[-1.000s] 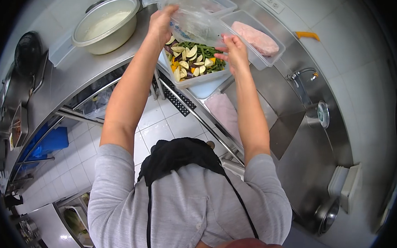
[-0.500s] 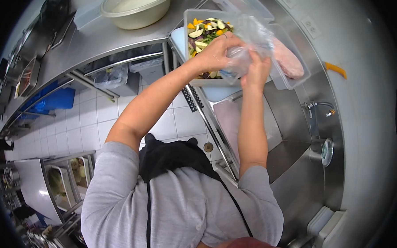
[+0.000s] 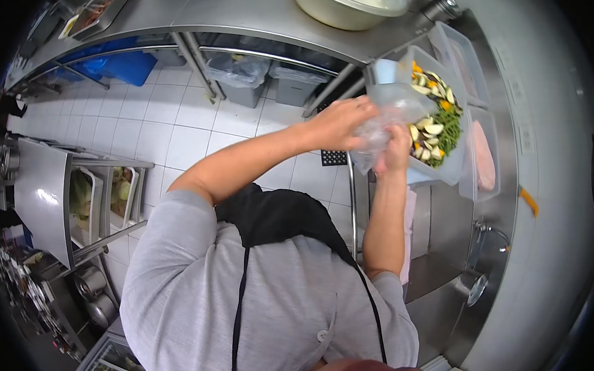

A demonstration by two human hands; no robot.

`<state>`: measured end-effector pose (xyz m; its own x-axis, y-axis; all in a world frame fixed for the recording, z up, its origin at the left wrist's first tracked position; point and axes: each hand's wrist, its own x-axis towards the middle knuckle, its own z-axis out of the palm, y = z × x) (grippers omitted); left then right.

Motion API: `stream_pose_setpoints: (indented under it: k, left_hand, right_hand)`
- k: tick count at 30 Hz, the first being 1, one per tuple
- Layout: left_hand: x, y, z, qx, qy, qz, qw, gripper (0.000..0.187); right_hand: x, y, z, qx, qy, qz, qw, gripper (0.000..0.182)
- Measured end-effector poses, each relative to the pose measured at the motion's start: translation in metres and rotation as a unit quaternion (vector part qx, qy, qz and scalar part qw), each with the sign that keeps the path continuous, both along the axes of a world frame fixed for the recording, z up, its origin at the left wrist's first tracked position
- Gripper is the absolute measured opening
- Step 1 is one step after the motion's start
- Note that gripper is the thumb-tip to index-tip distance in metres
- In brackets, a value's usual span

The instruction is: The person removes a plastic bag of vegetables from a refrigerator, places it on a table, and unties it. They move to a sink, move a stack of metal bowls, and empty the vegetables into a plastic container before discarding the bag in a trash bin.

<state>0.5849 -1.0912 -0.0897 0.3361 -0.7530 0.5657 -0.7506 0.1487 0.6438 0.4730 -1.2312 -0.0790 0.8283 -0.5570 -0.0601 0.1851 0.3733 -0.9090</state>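
Note:
Between my two hands is a clear plastic bag, blurred by motion and crumpled. My left hand (image 3: 344,122) grips its left side, fingers bent round the film. On the right edge of the plastic bag (image 3: 399,101), my right hand (image 3: 395,151) is closed. Just right of my hands stands a clear container (image 3: 454,173) of cut vegetables: green bean pieces (image 3: 446,134), pale eggplant chunks (image 3: 429,130) and orange pieces. The bag hides part of its left side. A light blue board (image 3: 419,175) lies under the container.
Right of the vegetables, a clear tub (image 3: 470,188) holds pink meat (image 3: 483,154). A large cream basin (image 3: 349,14) stands on the steel counter (image 3: 236,9). The sink (image 3: 445,229) and faucet (image 3: 491,228) are at the right. Grey bins (image 3: 299,89) stand beneath the counter.
The view has turned left, so the counter and containers appear farther right. My hands and the bag have moved off the vegetables to the container's left edge, uncovering the green beans.

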Motion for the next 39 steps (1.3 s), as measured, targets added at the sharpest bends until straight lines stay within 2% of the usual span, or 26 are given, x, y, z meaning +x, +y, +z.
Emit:
stream_pose_setpoints:
  k: [2, 4, 6, 7, 8, 10, 11, 12, 13, 14, 17, 20, 26, 29, 32, 34, 37, 39]
  left_hand:
    - [0.013, 0.035, -0.045, -0.022, 0.055, 0.05, 0.997, 0.048]
    - [0.032, 0.07, -0.082, -0.032, 0.151, 0.097, 0.983, 0.036]
    - [0.048, 0.107, -0.109, 0.012, 0.302, 0.181, 0.936, 0.029]
    - [0.058, 0.127, -0.123, 0.041, 0.293, 0.216, 0.93, 0.031]
    - [0.068, 0.146, -0.137, 0.071, 0.284, 0.248, 0.923, 0.032]
    - [0.087, 0.176, -0.17, 0.041, 0.18, 0.276, 0.943, 0.033]
    - [0.095, 0.182, -0.179, 0.024, 0.126, 0.293, 0.947, 0.033]
    - [0.099, 0.185, -0.179, 0.042, 0.272, 0.253, 0.928, 0.034]
    - [0.1, 0.19, -0.179, 0.059, 0.411, 0.211, 0.885, 0.035]
    - [0.102, 0.196, -0.177, 0.07, 0.54, 0.167, 0.822, 0.035]
    - [0.111, 0.206, -0.169, 0.033, 0.61, 0.145, 0.779, 0.043]
    - [0.125, 0.219, -0.177, -0.04, 0.585, 0.255, 0.769, 0.053]
    - [0.137, 0.243, -0.181, -0.09, 0.546, 0.384, 0.739, 0.06]
    - [0.139, 0.251, -0.195, -0.092, 0.509, 0.456, 0.724, 0.069]
    - [0.135, 0.257, -0.206, -0.077, 0.528, 0.518, 0.668, 0.069]
    - [0.139, 0.251, -0.245, -0.081, 0.589, 0.496, 0.633, 0.063]
    - [0.171, 0.224, -0.319, -0.111, 0.645, 0.491, 0.575, 0.055]
    - [0.209, 0.195, -0.353, -0.109, 0.65, 0.514, 0.549, 0.054]
  right_hand:
    - [0.026, 0.021, -0.032, -0.016, 0.062, 0.076, 0.995, 0.042]
    - [0.052, 0.066, -0.035, 0.002, 0.12, 0.141, 0.983, 0.038]
    - [0.069, 0.086, -0.059, -0.129, 0.211, 0.206, 0.947, 0.049]
    - [0.077, 0.092, -0.079, -0.242, 0.247, 0.221, 0.912, 0.065]
    - [0.082, 0.107, -0.08, -0.316, 0.252, 0.185, 0.896, 0.068]
    - [0.091, 0.144, -0.081, -0.455, 0.26, 0.111, 0.844, 0.074]
    - [0.099, 0.155, -0.099, -0.417, 0.205, 0.137, 0.875, 0.077]
    - [0.107, 0.163, -0.129, -0.375, 0.146, 0.165, 0.9, 0.08]
    - [0.114, 0.171, -0.15, -0.329, 0.086, 0.196, 0.92, 0.084]
    - [0.125, 0.178, -0.156, -0.338, 0.119, 0.231, 0.905, 0.082]
    - [0.163, 0.191, -0.154, -0.368, 0.213, 0.307, 0.851, 0.074]
    - [0.211, 0.191, -0.174, -0.361, 0.194, 0.379, 0.83, 0.057]
    - [0.305, 0.214, -0.207, -0.227, 0.24, 0.534, 0.778, 0.033]
    - [0.347, 0.223, -0.202, -0.213, 0.284, 0.485, 0.799, 0.03]
    - [0.387, 0.205, -0.236, -0.223, 0.241, 0.436, 0.838, 0.023]
    - [0.402, 0.192, -0.256, -0.367, 0.15, 0.38, 0.836, 0.022]
    - [0.398, 0.18, -0.263, -0.428, 0.092, 0.31, 0.844, 0.016]
    - [0.377, 0.169, -0.259, -0.498, 0.08, 0.279, 0.817, 0.013]
